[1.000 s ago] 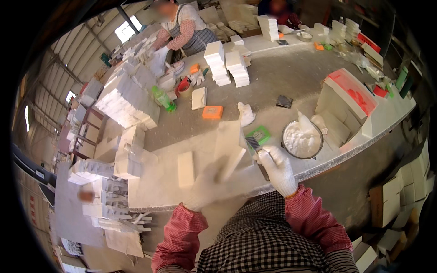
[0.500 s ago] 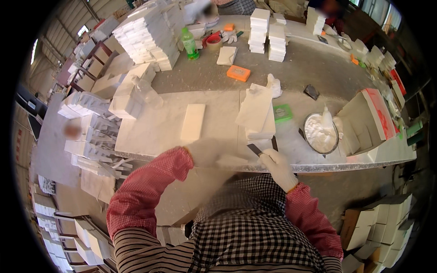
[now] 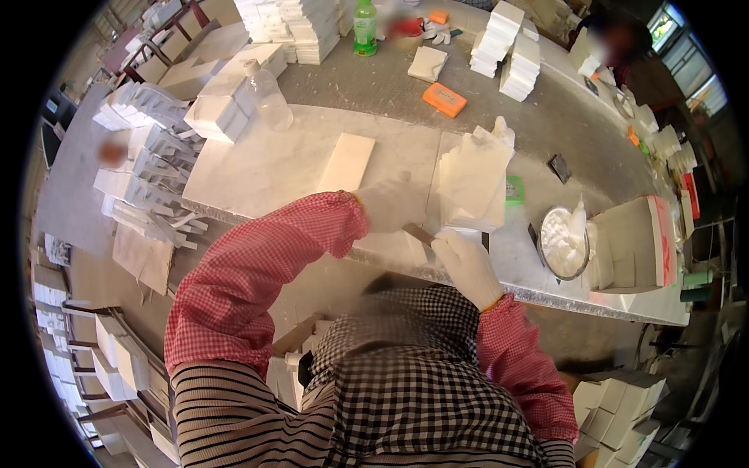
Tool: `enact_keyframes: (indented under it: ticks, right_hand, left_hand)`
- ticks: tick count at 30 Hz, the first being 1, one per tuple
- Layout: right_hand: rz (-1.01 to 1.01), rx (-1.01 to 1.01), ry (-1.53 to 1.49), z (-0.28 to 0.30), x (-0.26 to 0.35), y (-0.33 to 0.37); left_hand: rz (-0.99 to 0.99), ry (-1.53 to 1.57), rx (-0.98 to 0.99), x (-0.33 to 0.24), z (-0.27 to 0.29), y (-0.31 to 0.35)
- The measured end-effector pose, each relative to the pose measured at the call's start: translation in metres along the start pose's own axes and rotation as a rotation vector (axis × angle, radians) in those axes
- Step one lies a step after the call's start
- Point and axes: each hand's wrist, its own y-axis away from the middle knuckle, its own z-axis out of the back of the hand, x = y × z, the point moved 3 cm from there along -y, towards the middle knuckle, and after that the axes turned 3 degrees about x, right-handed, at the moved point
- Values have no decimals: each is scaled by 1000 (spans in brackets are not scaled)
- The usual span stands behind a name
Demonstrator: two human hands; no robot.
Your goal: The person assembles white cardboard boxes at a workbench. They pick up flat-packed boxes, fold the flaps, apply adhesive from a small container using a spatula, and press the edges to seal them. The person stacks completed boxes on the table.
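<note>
My right hand [image 3: 466, 267], in a white knit glove, is closed on a dark flat strip like a scraper blade [image 3: 420, 232], which points left toward my other hand. My left hand [image 3: 394, 204], gloved too, is over the near part of the white board, and its fingers are smeared by motion. Just beyond it a white rectangular slab [image 3: 348, 161] lies flat. To the right of that is a stack of white sheets or slabs [image 3: 473, 175], its upper pieces askew.
A bowl of white paste [image 3: 563, 251] stands at the right beside an open white box [image 3: 633, 242]. A green box [image 3: 513, 190] is by the stack. Farther off are an orange box [image 3: 445, 100], a clear bottle [image 3: 267, 97] and a green bottle [image 3: 364, 30]. Boxes with loose strips [image 3: 144, 156] line the left.
My view has shifted and tilted, so the bench sits differently in it. My left hand has moved away from me, closer to the stack. The dark strip stays in my right hand.
</note>
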Motion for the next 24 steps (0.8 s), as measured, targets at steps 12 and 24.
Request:
enact_keyframes:
  ticks: [12,24]
  right_hand:
    - [418,71,431,7,1,-7]
    - [601,73,588,5,11,-19]
  left_hand:
    - [-7,41,-47,3,-3,0]
    - [33,-123,297,-4,10,-13]
